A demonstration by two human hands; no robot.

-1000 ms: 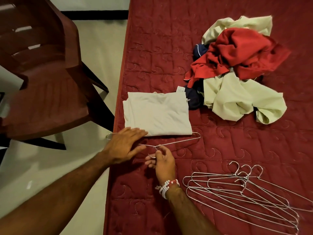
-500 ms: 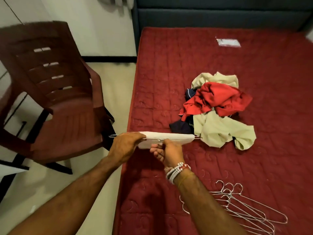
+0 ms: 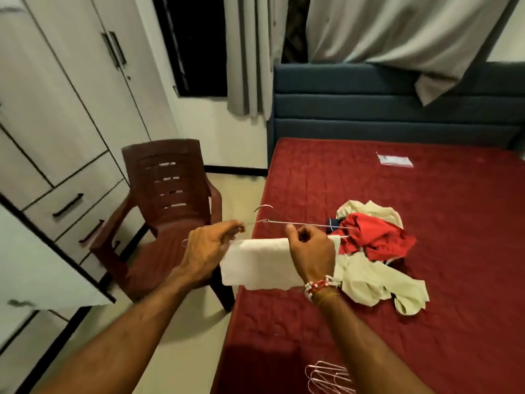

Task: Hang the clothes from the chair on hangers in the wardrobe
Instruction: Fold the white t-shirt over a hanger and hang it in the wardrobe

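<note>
A wire hanger (image 3: 298,223) is up in the air in front of me with a folded cream cloth (image 3: 258,265) draped over its lower bar. My left hand (image 3: 208,248) grips the hanger's left end and the cloth's top edge. My right hand (image 3: 311,251) pinches the hanger near its right side, fingers curled round the wire. A heap of red and cream clothes (image 3: 375,251) lies on the red mattress (image 3: 426,322) behind my right hand. The brown plastic chair (image 3: 164,217) stands bare to the left. The white wardrobe (image 3: 56,123) fills the left wall, doors closed.
Several spare wire hangers (image 3: 326,376) lie at the mattress's near edge. A blue headboard (image 3: 397,109) and grey curtains (image 3: 383,32) stand behind the bed. A small white packet (image 3: 395,160) rests on the far mattress. Cream floor runs between chair and bed.
Both hands lifted the hanger with the folded cloth off the mattress to chest height. My view rose from the bed to the chair, wardrobe and headboard.
</note>
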